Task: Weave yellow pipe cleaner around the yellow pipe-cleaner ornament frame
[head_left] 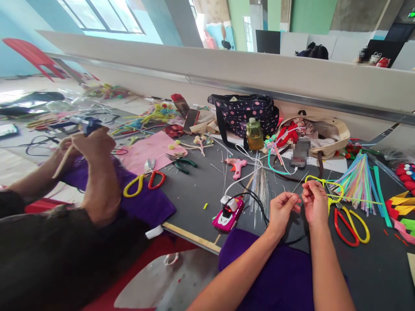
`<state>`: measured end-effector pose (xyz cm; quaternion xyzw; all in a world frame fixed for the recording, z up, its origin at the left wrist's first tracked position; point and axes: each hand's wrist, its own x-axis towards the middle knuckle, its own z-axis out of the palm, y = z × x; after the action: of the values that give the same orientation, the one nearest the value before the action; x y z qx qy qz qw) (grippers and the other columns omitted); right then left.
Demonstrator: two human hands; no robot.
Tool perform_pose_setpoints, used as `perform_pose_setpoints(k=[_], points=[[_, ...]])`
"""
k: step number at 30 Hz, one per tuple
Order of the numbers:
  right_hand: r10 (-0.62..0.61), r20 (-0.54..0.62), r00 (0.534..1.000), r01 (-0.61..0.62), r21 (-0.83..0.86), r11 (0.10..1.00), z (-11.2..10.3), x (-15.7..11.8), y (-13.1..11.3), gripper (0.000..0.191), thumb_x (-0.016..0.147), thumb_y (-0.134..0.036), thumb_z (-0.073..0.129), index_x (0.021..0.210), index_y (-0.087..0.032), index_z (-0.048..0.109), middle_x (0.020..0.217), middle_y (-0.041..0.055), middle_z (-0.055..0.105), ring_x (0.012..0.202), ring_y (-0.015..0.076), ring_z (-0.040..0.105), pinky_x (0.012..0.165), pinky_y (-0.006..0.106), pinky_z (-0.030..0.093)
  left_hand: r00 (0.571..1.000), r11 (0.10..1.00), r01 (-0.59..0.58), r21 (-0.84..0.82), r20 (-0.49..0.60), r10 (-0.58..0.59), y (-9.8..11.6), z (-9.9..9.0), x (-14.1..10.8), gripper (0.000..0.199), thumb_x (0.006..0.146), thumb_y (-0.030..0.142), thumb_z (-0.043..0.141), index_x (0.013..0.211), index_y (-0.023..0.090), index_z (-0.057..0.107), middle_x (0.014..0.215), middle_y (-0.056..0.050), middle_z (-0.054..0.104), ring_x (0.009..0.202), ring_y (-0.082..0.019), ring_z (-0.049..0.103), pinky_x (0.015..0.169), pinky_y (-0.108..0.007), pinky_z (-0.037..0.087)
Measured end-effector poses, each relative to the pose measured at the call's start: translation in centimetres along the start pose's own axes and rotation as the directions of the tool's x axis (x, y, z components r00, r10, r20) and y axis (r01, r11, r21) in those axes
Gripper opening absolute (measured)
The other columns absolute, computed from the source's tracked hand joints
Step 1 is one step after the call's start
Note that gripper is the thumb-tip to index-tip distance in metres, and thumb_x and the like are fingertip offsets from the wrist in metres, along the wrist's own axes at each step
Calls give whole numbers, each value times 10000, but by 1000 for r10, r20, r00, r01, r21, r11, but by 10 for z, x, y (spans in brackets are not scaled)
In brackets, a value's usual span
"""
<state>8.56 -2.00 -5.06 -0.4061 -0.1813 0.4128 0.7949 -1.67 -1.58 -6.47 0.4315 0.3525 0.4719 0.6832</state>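
Bright window (100, 15) upper left, by a blue wall (39, 19); littered dark-grey tabletop (191, 194) mid-frame; right of centre, my left hand (285, 209) pinches, on what I can't tell; my right hand (315, 203) grips a thin, looped yellow stem (356, 201).

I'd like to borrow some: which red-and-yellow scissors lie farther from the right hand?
The scissors beside the pliers; the other pair lies close to the right hand.

Bag (241, 113) stands upper centre, bottle (254, 135) before it. On the table (191, 216), glue gun (238, 168) lies mid-frame; scissors (355, 238) lie right of the wearer's right hand (315, 206), before the pipe-cleaner bundle (359, 179).
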Motion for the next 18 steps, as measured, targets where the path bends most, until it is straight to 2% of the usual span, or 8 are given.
perform_pose_setpoints(k=[4,6,8,10,11,13,15,18], points=[[-6,5,1000,6,-19,1000,-8,5,-7,202,652,-303,752,709,-184,600,650,-14,623,460,59,448,378,168,337,984,988,39,149,165,-64,3,-22,10,344,679,423,717,862,137,657,756,-49,681,556,-128,611,535,-261,511],[-14,-7,1000,14,-34,999,-14,7,-13,199,646,-294,755,705,-182,602,642,-15,624,464,57,454,380,160,335,988,944,-12,329,150,-40,11,-43,24,333,716,385,675,948,147,650,808,-53,674,606,-145,618,520,-261,504],[-43,-25,999,41,-64,997,-18,10,-18,197,649,-300,752,705,-178,608,632,-14,628,457,56,456,366,152,312,993,783,-100,614,109,41,21,-64,41,248,762,310,618,947,151,664,820,-55,664,643,-156,616,578,-286,515],[-85,-41,996,80,-114,990,-20,10,-21,205,658,-318,747,702,-173,609,627,-12,635,420,47,433,337,148,263,980,495,-187,848,130,148,29,-78,58,181,780,223,588,920,162,683,904,-67,657,783,-182,629,754,-326,512],[-102,-46,994,95,-141,985,-21,10,-22,214,660,-328,746,700,-171,607,628,-11,639,396,40,413,323,149,236,975,365,-203,909,154,159,31,-82,65,180,794,204,572,930,163,683,937,-74,652,844,-194,629,826,-338,492],[-118,-56,991,106,-186,977,-20,10,-22,234,656,-344,751,700,-169,602,637,-11,648,360,27,381,303,151,197,977,172,-182,968,158,146,33,-83,78,205,832,201,532,985,176,665,1029,-82,633,938,-199,620,885,-320,461],[-113,-64,992,97,-213,972,-19,10,-21,251,648,-356,758,707,-168,602,641,-9,654,346,24,376,295,153,186,987,35,-107,994,102,123,30,-79,89,216,856,222,507,1024,190,639,1102,-85,608,978,-205,615,871,-307,458],[-98,-65,993,81,-224,971,-19,11,-17,268,642,-369,762,726,-168,606,637,-3,659,341,28,381,295,154,189,990,-15,-19,1000,21,140,25,-74,103,231,864,221,489,1062,164,594,1157,-135,577,986,-238,613,835,-332,459]])
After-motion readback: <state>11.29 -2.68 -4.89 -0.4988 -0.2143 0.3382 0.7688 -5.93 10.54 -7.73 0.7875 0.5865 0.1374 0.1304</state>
